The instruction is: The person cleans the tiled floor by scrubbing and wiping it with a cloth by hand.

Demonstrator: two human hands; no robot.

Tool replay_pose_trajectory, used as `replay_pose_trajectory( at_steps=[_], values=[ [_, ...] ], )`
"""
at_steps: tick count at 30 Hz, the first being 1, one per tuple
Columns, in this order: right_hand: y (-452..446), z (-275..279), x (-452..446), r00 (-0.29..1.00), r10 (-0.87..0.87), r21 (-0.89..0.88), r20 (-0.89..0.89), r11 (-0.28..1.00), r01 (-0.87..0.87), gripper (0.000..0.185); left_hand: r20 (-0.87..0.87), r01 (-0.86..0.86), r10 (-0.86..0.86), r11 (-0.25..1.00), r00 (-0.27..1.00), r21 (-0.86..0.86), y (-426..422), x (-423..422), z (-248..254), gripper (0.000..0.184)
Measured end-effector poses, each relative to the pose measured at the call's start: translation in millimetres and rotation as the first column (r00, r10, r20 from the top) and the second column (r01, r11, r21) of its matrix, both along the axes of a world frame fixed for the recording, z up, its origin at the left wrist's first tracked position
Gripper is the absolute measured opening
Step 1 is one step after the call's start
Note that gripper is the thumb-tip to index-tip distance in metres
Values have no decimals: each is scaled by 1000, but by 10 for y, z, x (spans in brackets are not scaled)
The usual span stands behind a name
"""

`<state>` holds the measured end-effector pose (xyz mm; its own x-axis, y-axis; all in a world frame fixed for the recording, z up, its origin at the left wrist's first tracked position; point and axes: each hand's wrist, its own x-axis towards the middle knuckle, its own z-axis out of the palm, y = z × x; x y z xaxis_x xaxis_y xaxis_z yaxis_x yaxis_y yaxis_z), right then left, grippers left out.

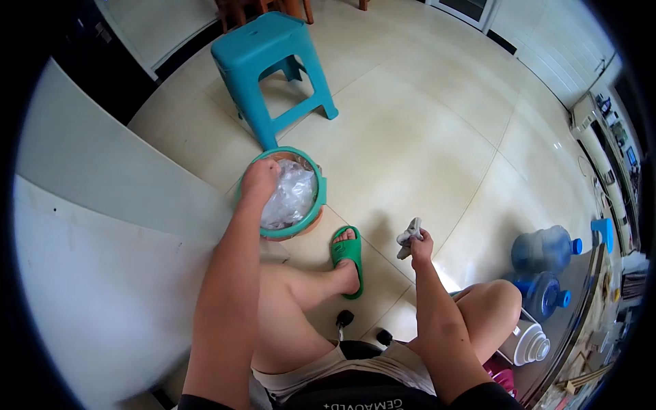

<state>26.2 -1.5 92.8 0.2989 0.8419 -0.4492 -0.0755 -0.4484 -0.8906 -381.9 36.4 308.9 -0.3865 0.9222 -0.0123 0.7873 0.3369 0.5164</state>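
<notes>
My left hand (261, 179) is closed, knuckles up, over the left side of a waste bin with a green rim (321, 195). Crumpled clear plastic (292, 195) fills the bin beside the fingers. Whatever the left fingers hold, if anything, is hidden. Off to the right, above the floor, my right hand (423, 247) pinches a crumpled grey-white cloth (410, 238), which sticks out past the fingertips.
A teal plastic stool (263, 44) stands just behind the bin. A white panel (102, 273) rises along the left. My foot in a green slipper (350, 263) rests on the tiles. Large blue water bottles (543, 251) lie at right, near a cluttered shelf.
</notes>
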Motion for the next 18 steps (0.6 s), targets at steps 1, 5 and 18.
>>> replay_pose_trajectory(
  at_steps=[1,5,18],
  values=[
    [-5,-1,-21,1000,-1,-13,22,1000,1,37,4,-12,12,1000,1000,-14,-20,23,34,17],
    [21,-64,28,999,13,2,45,1000,-13,38,-74,-35,30,997,997,-62,42,63,12,18],
    [-102,-34,287,996,-81,3,43,997,81,38,-199,-79,24,958,980,-276,63,42,133,22]
  ],
)
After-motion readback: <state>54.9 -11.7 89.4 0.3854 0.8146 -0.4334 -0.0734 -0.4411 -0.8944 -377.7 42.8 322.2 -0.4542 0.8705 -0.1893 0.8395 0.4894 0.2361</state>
